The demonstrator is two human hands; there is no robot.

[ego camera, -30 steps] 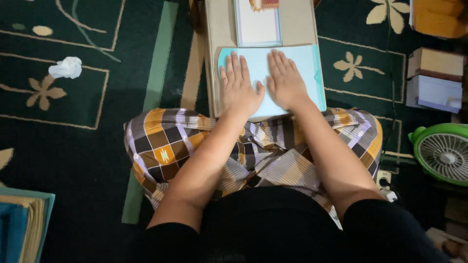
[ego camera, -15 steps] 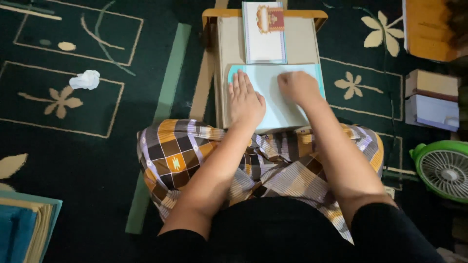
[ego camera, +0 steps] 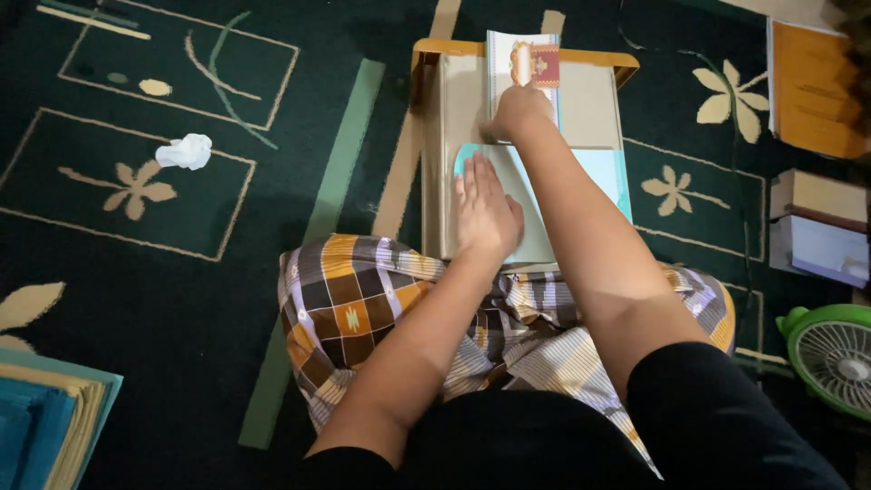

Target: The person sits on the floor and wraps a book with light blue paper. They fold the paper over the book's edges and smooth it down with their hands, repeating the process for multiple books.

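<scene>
while the left hand (ego camera: pixel 485 210) is laid flat on the pale sheet (ego camera: pixel 535 204), its fingers are held straight and close together, pointing away from the body, and the sheet is pinned by the palm against the low table (ego camera: pixel 445 136). the right hand (ego camera: pixel 519 113) is reached further out and is curled at the near edge of the booklet (ego camera: pixel 522 63); its fingers are folded under, and whether something is pinched there or only pressed cannot be told. the sheet is seen on the near half of the table, just beyond the checked cloth (ego camera: pixel 363 299) over the lap, with its long axis running across the person's front and its right part hidden partly by the right forearm. the booklet is lying at the table's far end, its long axis running away from the body, so it lies just ahead of the right knuckles and well ahead of the left fingertips; the right hand is the nearer of the two to it, and the left is the nearer to the sheet. a crumpled tissue (ego camera: pixel 186 151) is seen on the green carpet (ego camera: pixel 136 272) well to the left, boxes (ego camera: pixel 821 227) and a green fan (ego camera: pixel 830 354) to the right, and stacked folders (ego camera: pixel 45 417) at the lower left corner.
</scene>
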